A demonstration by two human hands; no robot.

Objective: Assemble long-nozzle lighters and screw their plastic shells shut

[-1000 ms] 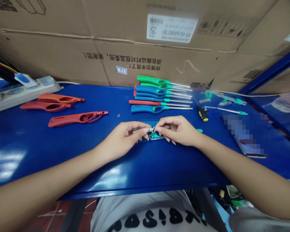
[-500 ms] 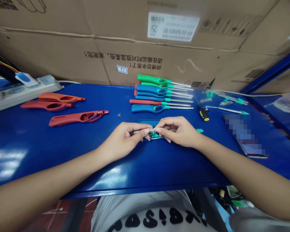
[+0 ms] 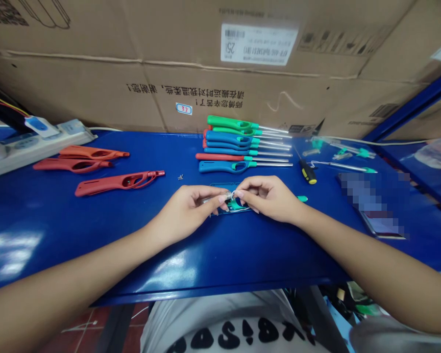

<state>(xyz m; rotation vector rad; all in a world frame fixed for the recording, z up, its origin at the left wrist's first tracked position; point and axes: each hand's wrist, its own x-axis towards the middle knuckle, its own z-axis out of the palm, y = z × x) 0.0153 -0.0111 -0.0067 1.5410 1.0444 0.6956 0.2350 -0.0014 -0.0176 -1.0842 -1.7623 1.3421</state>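
My left hand [image 3: 191, 208] and my right hand [image 3: 270, 196] meet fingertip to fingertip at the middle of the blue table [image 3: 59, 225]. Both pinch a small silvery part [image 3: 231, 196] between thumb and forefinger. Under the fingers lies a blue lighter shell [image 3: 232, 206] with green inner parts, mostly hidden by the hands. A green tip [image 3: 302, 199] pokes out to the right of my right hand.
A row of several assembled long lighters [image 3: 238, 144] lies behind the hands. Three red lighter shells [image 3: 106, 171] lie at the left. A black-and-yellow screwdriver [image 3: 306, 170] and loose metal tubes [image 3: 343, 159] lie at the right, a power strip [image 3: 33, 142] at far left, cardboard boxes [image 3: 206, 63] behind.
Almost nothing has changed: both hands stay pinched on the small part, with only slight finger shifts.
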